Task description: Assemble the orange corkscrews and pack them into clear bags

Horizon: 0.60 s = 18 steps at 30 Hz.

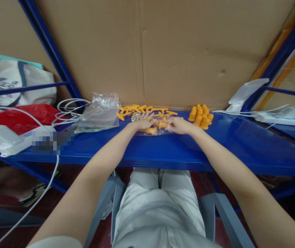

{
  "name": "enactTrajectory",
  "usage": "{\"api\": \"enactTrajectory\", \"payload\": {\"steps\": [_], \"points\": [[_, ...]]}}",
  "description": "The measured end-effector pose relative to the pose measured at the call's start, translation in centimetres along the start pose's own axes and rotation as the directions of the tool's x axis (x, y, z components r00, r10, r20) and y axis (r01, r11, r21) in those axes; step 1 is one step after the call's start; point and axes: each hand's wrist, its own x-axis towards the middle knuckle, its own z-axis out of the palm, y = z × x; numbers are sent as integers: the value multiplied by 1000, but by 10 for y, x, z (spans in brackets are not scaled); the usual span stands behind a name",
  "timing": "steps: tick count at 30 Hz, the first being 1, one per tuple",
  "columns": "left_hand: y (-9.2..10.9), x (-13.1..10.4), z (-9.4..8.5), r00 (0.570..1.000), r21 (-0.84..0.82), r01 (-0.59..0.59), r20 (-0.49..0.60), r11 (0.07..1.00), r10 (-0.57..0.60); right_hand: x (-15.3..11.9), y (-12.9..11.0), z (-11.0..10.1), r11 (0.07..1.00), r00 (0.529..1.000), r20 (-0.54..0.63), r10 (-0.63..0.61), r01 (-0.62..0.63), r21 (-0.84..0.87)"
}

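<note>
My left hand point(146, 122) lies with fingers spread over a clear plastic bag point(160, 132) on the blue shelf. An orange plastic piece point(149, 131), roughly cylindrical with a flared end, lies just below that hand. My right hand point(177, 124) has its fingers curled at the bag's right side, around the end of another orange plastic piece point(162, 124). Whether this piece is inside the bag I cannot tell. Behind my hands lies a heap of thin, branching orange parts point(129, 110). Chunky orange pieces point(201, 116) stand grouped to the right.
An empty-looking clear bag point(98, 113) lies left of the parts. Further left are a white power strip point(25, 139), cables, a red bag point(30, 117) and a canvas bag point(33, 82). Cardboard point(175, 51) backs the blue shelf point(163, 150). Another power strip point(282, 117) is at right.
</note>
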Motion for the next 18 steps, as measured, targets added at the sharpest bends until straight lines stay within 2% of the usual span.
{"api": "enactTrajectory", "payload": {"steps": [6, 12, 18], "points": [[-4, 6, 3, 999, 20, -39, -15, 999, 39, 2, 8, 6, 997, 989, -145, -26, 36, 64], [-8, 11, 6, 997, 3, -70, -30, 998, 70, 4, 16, 10, 980, 985, -157, -69, 96, 172], [-10, 14, 9, 990, -103, -128, -75, 986, 120, 6, 21, 14, 970, 986, -111, -123, 143, 198]]}}
